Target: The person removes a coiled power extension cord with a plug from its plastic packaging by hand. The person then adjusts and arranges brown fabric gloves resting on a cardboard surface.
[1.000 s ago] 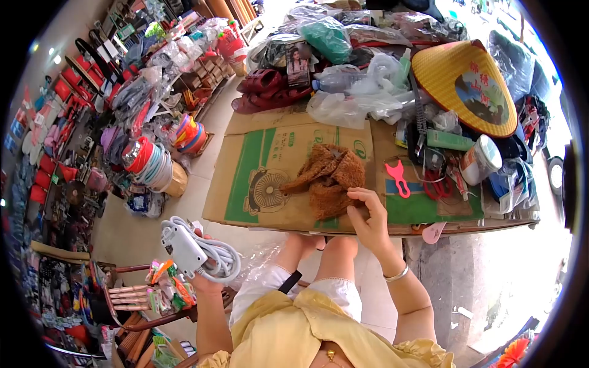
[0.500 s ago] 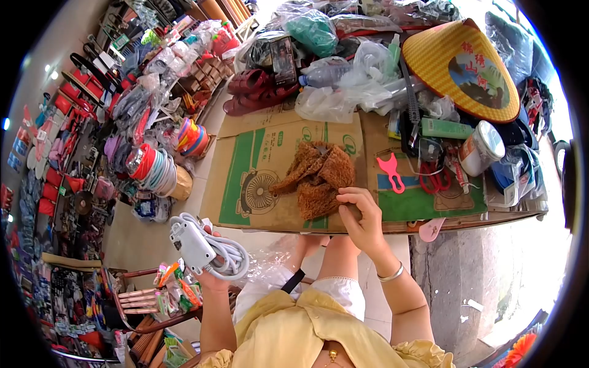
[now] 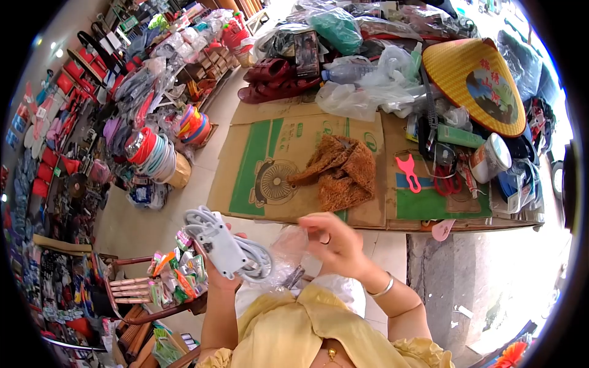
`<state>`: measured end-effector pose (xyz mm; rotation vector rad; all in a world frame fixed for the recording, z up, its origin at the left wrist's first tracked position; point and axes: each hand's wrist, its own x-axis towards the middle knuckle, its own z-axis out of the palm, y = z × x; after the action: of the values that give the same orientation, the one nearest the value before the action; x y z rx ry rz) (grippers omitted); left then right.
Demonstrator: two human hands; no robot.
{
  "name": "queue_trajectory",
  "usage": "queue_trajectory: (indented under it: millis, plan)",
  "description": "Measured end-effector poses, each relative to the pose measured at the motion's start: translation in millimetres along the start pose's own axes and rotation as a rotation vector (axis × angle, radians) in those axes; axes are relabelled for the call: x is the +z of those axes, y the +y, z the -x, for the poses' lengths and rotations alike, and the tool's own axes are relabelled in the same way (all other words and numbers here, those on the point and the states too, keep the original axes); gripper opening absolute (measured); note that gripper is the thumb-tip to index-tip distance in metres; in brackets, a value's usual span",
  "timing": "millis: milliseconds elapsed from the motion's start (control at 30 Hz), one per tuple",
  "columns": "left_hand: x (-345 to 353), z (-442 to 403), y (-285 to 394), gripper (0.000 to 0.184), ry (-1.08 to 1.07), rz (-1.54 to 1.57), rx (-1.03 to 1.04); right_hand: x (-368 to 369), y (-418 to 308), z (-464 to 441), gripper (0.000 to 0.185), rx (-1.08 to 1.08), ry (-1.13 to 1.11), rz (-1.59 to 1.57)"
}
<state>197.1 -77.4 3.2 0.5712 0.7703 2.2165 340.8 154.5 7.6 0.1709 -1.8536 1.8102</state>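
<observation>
1. The white power strip and its coiled cable are gripped by the left hand, fingers curled around them, before the cardboard.
2. The clear plastic bag is apparently touched by the blurred right hand; whether it is pinched cannot be told.
3. Brown fuzzy cloth is crumpled on the cardboard.

The yellow hat reads 锦绣山河 in red — lettering on the cardboard is illegible.

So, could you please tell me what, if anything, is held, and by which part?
The left grip holds the white block and its coiled cable from underneath. Whether the right grip, at the clear plastic, holds it is unclear.
</observation>
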Motion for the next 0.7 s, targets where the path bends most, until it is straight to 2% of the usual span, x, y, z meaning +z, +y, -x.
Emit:
queue_trajectory:
  millis: [33,67,100,133,167,200,233,267,300,367,433,467,500,533,600,700]
  plan:
    - [4.8,4.0,-3.9,0.061,0.112,-0.108,0.033,12.4,1.3,-3.4,0.044,-0.001,-0.007,0.005]
    - [2.2,7.3,-6.0,0.061,0.112,-0.102,0.04,25.7,6.1,-7.1,0.055,0.052,-0.095,-0.108]
    - [-4.0,10.1,-7.9,0.061,0.185,-0.142,-0.058,37.8,12.3,-9.9,0.067,0.106,-0.183,-0.22]
    - [-12.7,13.1,-9.7,0.06,0.257,-0.182,-0.156,49.3,21.5,-10.9,0.067,0.106,-0.189,-0.213]
    - [-28.6,18.1,-14.6,0.055,0.312,-0.506,-0.164,60.4,32.7,-10.6,0.074,0.189,-0.236,-0.309]
    - [-8.8,14.3,-8.2,0.058,0.273,-0.729,-0.288,68.6,38.3,-11.2,0.082,0.274,-0.282,-0.405]
    - [-5.0,17.8,-10.5,0.062,0.211,-0.713,-0.256,74.2,37.1,-14.6,0.088,0.373,-0.297,-0.47]
    - [-4.8,21.3,-13.9,0.066,0.149,-0.696,-0.223,76.0,37.3,-17.2,0.088,0.378,-0.298,-0.462]
    - [-9.1,26.0,-16.2,0.076,0.232,-0.56,-0.261,77.0,37.5,-19.2,0.092,0.443,-0.357,-0.481]
    - [-25.2,29.3,-12.5,0.077,0.173,-0.529,-0.28,85.8,42.9,-21.2,0.104,0.523,-0.412,-0.469]
    - [-36.0,32.8,-4.8,0.078,0.11,-0.495,-0.306,94.0,52.2,-25.3,0.106,0.503,-0.428,-0.493]
    - [-40.2,35.4,0.4,0.079,0.064,-0.586,-0.339,97.5,54.6,-28.0,0.108,0.471,-0.448,-0.524]
    - [-43.7,37.7,5.4,0.081,0.018,-0.676,-0.368,101.1,53.0,-32.2,0.113,0.511,-0.417,-0.686]
    - [-47.9,39.5,11.2,0.081,0.01,-0.662,-0.369,106.9,50.0,-37.0,0.113,0.519,-0.41,-0.674]
    - [-58.7,40.8,23.3,0.076,-0.03,-0.823,-0.475,121.2,42.1,-46.9,0.116,0.579,-0.415,-0.664]
    - [-77.8,44.0,34.3,0.071,-0.046,-0.743,-0.421,150.5,56.2,-51.0,0.097,0.553,-0.399,-0.525]
